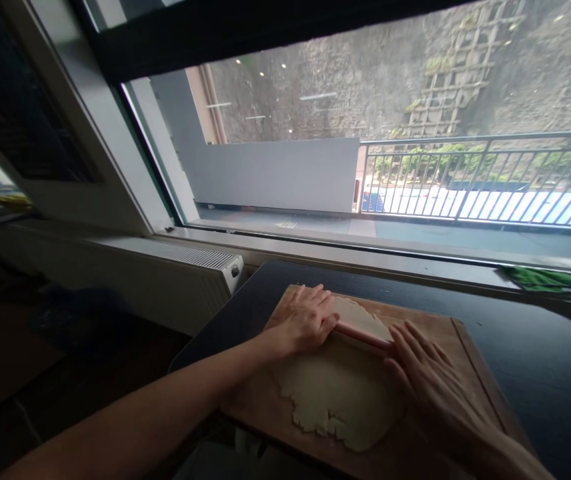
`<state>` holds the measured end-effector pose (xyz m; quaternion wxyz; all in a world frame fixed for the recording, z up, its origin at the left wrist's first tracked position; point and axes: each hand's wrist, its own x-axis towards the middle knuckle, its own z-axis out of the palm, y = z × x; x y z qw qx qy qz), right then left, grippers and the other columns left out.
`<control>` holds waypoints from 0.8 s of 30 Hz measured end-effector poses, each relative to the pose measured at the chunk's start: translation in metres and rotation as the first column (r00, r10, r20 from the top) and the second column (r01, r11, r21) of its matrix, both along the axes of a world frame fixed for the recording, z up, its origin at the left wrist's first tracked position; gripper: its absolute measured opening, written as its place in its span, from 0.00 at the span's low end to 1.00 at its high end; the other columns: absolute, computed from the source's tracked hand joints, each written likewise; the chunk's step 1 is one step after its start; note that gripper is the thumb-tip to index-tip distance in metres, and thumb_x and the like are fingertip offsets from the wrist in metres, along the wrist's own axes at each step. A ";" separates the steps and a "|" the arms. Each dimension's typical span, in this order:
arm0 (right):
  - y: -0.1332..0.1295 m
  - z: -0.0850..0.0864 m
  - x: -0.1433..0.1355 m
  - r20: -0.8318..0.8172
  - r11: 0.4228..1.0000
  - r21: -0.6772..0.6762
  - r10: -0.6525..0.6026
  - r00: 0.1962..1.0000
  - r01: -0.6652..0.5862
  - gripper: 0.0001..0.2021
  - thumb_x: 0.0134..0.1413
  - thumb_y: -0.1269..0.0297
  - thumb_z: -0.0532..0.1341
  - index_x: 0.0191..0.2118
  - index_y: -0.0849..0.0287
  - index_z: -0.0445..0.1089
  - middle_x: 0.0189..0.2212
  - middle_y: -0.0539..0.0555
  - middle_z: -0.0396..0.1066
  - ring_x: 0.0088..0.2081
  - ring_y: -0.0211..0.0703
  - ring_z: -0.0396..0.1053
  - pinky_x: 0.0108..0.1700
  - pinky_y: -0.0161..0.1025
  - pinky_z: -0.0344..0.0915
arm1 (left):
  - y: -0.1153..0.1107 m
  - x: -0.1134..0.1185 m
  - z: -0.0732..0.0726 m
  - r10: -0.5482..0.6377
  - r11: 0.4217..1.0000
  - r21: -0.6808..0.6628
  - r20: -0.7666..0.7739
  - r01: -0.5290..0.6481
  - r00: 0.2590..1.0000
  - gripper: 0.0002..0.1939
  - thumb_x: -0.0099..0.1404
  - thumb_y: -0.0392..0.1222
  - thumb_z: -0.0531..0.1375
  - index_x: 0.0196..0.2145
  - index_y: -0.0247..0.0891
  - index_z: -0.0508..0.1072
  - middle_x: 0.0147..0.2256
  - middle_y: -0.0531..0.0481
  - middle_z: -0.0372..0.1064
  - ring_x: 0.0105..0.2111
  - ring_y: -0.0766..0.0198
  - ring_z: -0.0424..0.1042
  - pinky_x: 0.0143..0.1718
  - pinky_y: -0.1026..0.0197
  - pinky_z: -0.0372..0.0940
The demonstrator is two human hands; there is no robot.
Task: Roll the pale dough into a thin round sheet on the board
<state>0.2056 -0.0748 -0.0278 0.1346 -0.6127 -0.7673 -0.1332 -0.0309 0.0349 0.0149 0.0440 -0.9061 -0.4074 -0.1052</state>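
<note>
A thin sheet of pale dough (pixel 340 393) with ragged edges lies on a wooden board (pixel 470 373). Across its far part runs a slim rolling pin (pixel 364 336). My left hand (pixel 309 318) rests flat over the pin's left end, fingers stretched forward. Over the right end lies my right hand (pixel 428 370), its fingers extended and palm down. Both pin ends are hidden beneath my hands.
The board sits on a dark table (pixel 535 340) by a large window. A green cloth (pixel 548 280) lies on the sill at right. A white radiator (pixel 180 267) stands left of the table. A small dark object is at the right edge.
</note>
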 end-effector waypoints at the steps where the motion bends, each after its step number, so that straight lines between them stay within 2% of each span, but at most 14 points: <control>1: -0.009 -0.002 -0.002 0.001 0.999 0.011 0.045 0.999 -0.045 0.27 0.60 0.53 0.43 0.61 0.62 0.51 0.61 0.56 0.50 0.63 0.46 0.39 0.61 0.46 0.44 | -0.007 -0.007 -0.002 -0.033 0.999 0.003 -0.001 0.033 0.999 0.29 0.67 0.53 0.36 0.60 0.37 0.54 0.60 0.47 0.52 0.61 0.59 0.44 0.61 0.50 0.36; 2: -0.010 -0.002 -0.003 -0.006 0.998 0.006 0.061 0.998 -0.061 0.27 0.60 0.53 0.43 0.61 0.61 0.50 0.61 0.55 0.49 0.63 0.45 0.38 0.61 0.45 0.42 | -0.010 -0.012 -0.003 -0.050 0.999 0.003 -0.003 0.050 0.999 0.30 0.67 0.54 0.36 0.60 0.37 0.54 0.60 0.47 0.51 0.61 0.59 0.44 0.61 0.50 0.35; 4: 0.010 0.006 -0.003 -0.046 0.999 -0.051 -0.006 0.999 0.003 0.26 0.61 0.53 0.41 0.60 0.59 0.53 0.61 0.54 0.50 0.63 0.46 0.38 0.61 0.47 0.42 | 0.002 -0.007 -0.001 -0.025 1.000 -0.014 -0.009 0.025 1.000 0.30 0.67 0.55 0.37 0.59 0.37 0.55 0.60 0.47 0.51 0.62 0.58 0.43 0.61 0.49 0.35; 6: 0.049 0.019 0.001 -0.117 0.973 -0.141 -0.201 0.973 0.184 0.28 0.61 0.51 0.40 0.59 0.62 0.55 0.60 0.58 0.51 0.63 0.50 0.40 0.59 0.50 0.45 | 0.029 0.010 0.004 0.073 0.995 -0.064 -0.016 -0.074 0.997 0.30 0.67 0.55 0.37 0.58 0.36 0.57 0.60 0.46 0.52 0.62 0.57 0.43 0.60 0.46 0.35; 8: 0.078 0.032 0.003 -0.159 0.929 -0.236 -0.328 0.931 0.287 0.29 0.61 0.51 0.39 0.59 0.65 0.55 0.60 0.60 0.50 0.62 0.52 0.43 0.58 0.50 0.48 | 0.054 0.029 0.010 0.189 0.972 -0.137 -0.029 -0.192 0.981 0.32 0.66 0.56 0.37 0.58 0.34 0.57 0.60 0.44 0.50 0.62 0.54 0.41 0.60 0.44 0.37; 9: 0.083 0.035 0.003 -0.167 0.917 -0.255 -0.353 0.921 0.305 0.29 0.61 0.51 0.39 0.58 0.66 0.56 0.60 0.61 0.50 0.62 0.51 0.44 0.58 0.49 0.48 | 0.061 0.034 0.012 0.218 0.962 -0.161 -0.036 -0.221 0.975 0.32 0.66 0.56 0.37 0.58 0.33 0.56 0.61 0.43 0.49 0.62 0.54 0.41 0.59 0.44 0.37; 10: 0.078 0.035 0.001 -0.168 0.920 -0.252 -0.348 0.922 0.301 0.29 0.61 0.51 0.39 0.58 0.66 0.56 0.60 0.61 0.50 0.62 0.51 0.44 0.58 0.48 0.48 | 0.063 0.034 0.013 0.213 0.962 -0.168 -0.041 -0.217 0.976 0.32 0.66 0.56 0.37 0.59 0.32 0.56 0.61 0.43 0.49 0.62 0.54 0.41 0.59 0.44 0.37; 12: 0.046 0.027 -0.007 -0.149 0.956 -0.187 -0.255 0.955 0.226 0.28 0.61 0.53 0.40 0.58 0.66 0.57 0.60 0.60 0.51 0.62 0.50 0.41 0.59 0.47 0.46 | 0.053 0.022 0.011 0.102 0.986 -0.131 -0.047 -0.108 0.994 0.32 0.66 0.55 0.37 0.59 0.33 0.56 0.60 0.44 0.50 0.62 0.56 0.41 0.60 0.45 0.35; 15: -0.021 0.007 -0.020 -0.080 0.999 -0.044 0.026 0.996 -0.030 0.28 0.60 0.54 0.43 0.62 0.64 0.48 0.62 0.58 0.46 0.63 0.46 0.37 0.61 0.44 0.43 | 0.021 -0.012 0.002 -0.110 0.992 -0.072 -0.055 0.106 0.992 0.29 0.67 0.55 0.37 0.60 0.39 0.53 0.60 0.47 0.50 0.62 0.59 0.41 0.61 0.49 0.33; 17: -0.041 0.002 -0.023 -0.052 0.995 -0.006 0.104 0.993 -0.104 0.28 0.60 0.56 0.45 0.63 0.64 0.45 0.63 0.57 0.42 0.63 0.46 0.36 0.61 0.44 0.41 | 0.010 -0.024 0.000 -0.160 0.985 -0.076 -0.052 0.156 0.986 0.29 0.67 0.55 0.38 0.62 0.41 0.50 0.61 0.49 0.49 0.62 0.59 0.41 0.61 0.50 0.33; 18: -0.039 0.003 -0.023 -0.058 0.996 -0.007 0.083 0.995 -0.084 0.28 0.60 0.57 0.45 0.63 0.64 0.46 0.63 0.57 0.42 0.63 0.46 0.37 0.61 0.45 0.41 | 0.012 -0.022 0.000 -0.158 0.985 -0.081 -0.054 0.153 0.986 0.29 0.67 0.55 0.38 0.61 0.41 0.50 0.61 0.49 0.48 0.62 0.59 0.41 0.61 0.49 0.33; 20: -0.015 0.011 -0.019 -0.101 0.998 -0.049 -0.053 0.994 0.048 0.26 0.61 0.59 0.44 0.61 0.66 0.50 0.61 0.60 0.48 0.62 0.48 0.42 0.61 0.46 0.42 | 0.026 -0.008 0.001 -0.108 0.991 -0.081 -0.059 0.103 0.992 0.29 0.67 0.55 0.38 0.60 0.40 0.54 0.61 0.48 0.50 0.62 0.58 0.41 0.60 0.47 0.33; 22: 0.014 0.022 -0.016 -0.144 0.977 -0.118 -0.195 0.970 0.179 0.25 0.61 0.59 0.42 0.57 0.68 0.57 0.58 0.62 0.55 0.60 0.49 0.49 0.59 0.47 0.47 | 0.044 0.012 0.003 -0.020 0.996 -0.087 -0.056 0.015 0.998 0.29 0.67 0.55 0.37 0.59 0.38 0.57 0.60 0.45 0.51 0.62 0.56 0.42 0.60 0.46 0.34; 24: 0.025 0.027 -0.020 -0.172 0.957 -0.160 -0.269 0.948 0.243 0.24 0.62 0.58 0.41 0.54 0.66 0.62 0.55 0.63 0.60 0.57 0.49 0.55 0.56 0.46 0.52 | 0.055 0.020 0.004 0.008 0.996 -0.086 -0.046 -0.012 0.999 0.29 0.67 0.54 0.37 0.58 0.38 0.59 0.59 0.45 0.53 0.62 0.56 0.43 0.60 0.45 0.35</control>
